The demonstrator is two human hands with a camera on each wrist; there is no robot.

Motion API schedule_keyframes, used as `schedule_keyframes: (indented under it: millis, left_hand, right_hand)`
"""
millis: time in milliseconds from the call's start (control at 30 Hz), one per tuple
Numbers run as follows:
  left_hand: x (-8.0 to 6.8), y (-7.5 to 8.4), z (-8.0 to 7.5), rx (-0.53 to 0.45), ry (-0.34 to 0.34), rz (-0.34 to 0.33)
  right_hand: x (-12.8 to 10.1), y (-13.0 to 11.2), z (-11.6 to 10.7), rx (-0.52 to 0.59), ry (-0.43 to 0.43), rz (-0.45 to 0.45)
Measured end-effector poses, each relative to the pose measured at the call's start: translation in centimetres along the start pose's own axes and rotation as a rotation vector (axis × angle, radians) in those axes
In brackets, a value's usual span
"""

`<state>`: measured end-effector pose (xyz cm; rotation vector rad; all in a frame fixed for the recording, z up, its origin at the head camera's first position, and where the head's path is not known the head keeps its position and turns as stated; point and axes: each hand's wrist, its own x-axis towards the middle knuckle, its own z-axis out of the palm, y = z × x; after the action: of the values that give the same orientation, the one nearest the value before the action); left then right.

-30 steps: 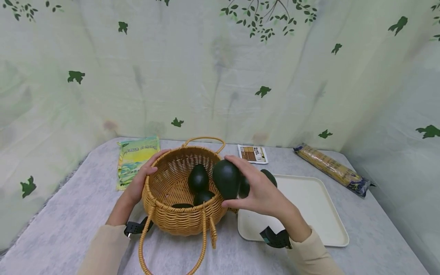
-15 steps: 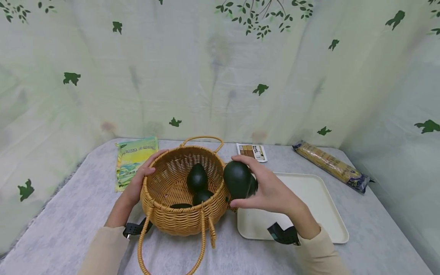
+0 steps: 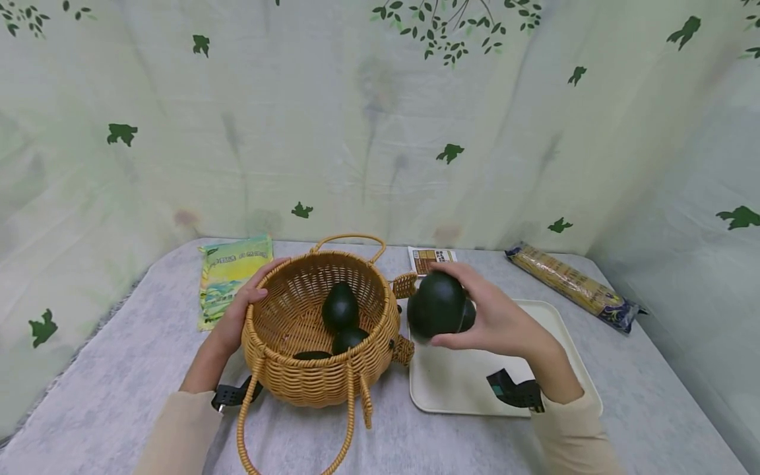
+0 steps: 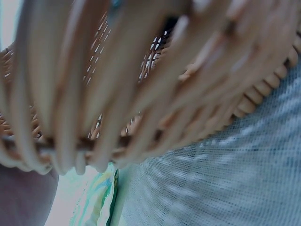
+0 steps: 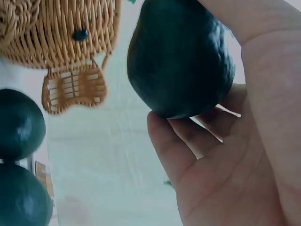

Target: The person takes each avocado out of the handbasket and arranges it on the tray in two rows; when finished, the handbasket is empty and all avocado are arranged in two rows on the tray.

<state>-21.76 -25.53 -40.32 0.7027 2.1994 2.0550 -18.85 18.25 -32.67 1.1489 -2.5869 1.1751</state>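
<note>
My left hand (image 3: pixel 237 311) grips the left rim of a round wicker basket (image 3: pixel 323 382). Several dark green avocados (image 3: pixel 340 307) lie inside it. Woven cane fills most of the left wrist view, where the basket wall (image 4: pixel 108 94) hides the fingers. Just right of the basket, my right hand (image 3: pixel 495 316) holds another avocado (image 3: pixel 438 303) between thumb and fingers, over the left end of a cream tray (image 3: pixel 510 389). The right wrist view shows this avocado (image 5: pixel 181 61) in the fingers, with two more avocados (image 5: pixel 21 125) at the left edge.
A yellow-green packet (image 3: pixel 234 274) lies behind my left hand. At the back are a small brown-and-white packet (image 3: pixel 424 258) and, farther right, a long bag of noodles (image 3: pixel 570 287). The basket's handle (image 3: pixel 347 442) loops toward me, and its woven side piece (image 3: pixel 404 349) reaches the tray's edge.
The right hand has carried its avocado rightward, from the basket's right rim to above the tray's left end. The left hand keeps its place on the rim.
</note>
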Motion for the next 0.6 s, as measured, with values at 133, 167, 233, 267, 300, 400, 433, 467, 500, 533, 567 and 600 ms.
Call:
schedule_keyframes:
  millis: [133, 167, 233, 267, 300, 400, 433, 467, 500, 533, 567, 600]
  left_hand:
    - [0.0, 0.0, 0.0, -0.005, -0.002, 0.002]
    - [0.0, 0.0, 0.0, -0.005, -0.002, 0.002]
    - [0.0, 0.0, 0.0, -0.005, -0.002, 0.0]
    - [0.0, 0.0, 0.0, -0.005, -0.003, 0.0]
    - [-0.1, 0.0, 0.0, -0.003, -0.002, -0.001]
    - [-0.1, 0.0, 0.0, 0.0, -0.002, -0.001]
    - [-0.1, 0.0, 0.0, 0.0, -0.003, 0.0]
    - [-0.1, 0.0, 0.0, 0.001, -0.003, 0.0]
    - [-0.1, 0.0, 0.0, 0.001, -0.003, 0.001]
    - [-0.1, 0.0, 0.0, 0.002, -0.004, 0.002]
    - [-0.1, 0.0, 0.0, 0.004, -0.004, 0.003]
    - [-0.1, 0.0, 0.0, 0.005, -0.003, 0.003]
  right_hand:
    - [-0.4, 0.8, -0.6, 0.034, 0.005, 0.016]
    - [-0.5, 1.0, -0.8, 0.045, 0.007, 0.028]
    - [-0.7, 1.3, -1.1, 0.049, 0.012, 0.056]
    - [-0.8, 1.4, -1.2, 0.051, 0.013, 0.068]
    - [-0.8, 1.5, -1.3, 0.056, 0.015, 0.081]
    - [-1.1, 2.0, -1.7, 0.076, 0.017, 0.11]
    - [-1.1, 2.1, -1.8, 0.086, 0.015, 0.12]
    - [-1.2, 2.3, -1.9, 0.095, 0.016, 0.13]
    - [-1.3, 2.4, -2.1, 0.106, 0.017, 0.139]
    - [-1.3, 2.5, -2.2, 0.109, 0.016, 0.147]
    - [-1.4, 2.6, -2.3, 0.111, 0.018, 0.154]
    - [-1.5, 2.8, -2.4, 0.114, 0.019, 0.164]
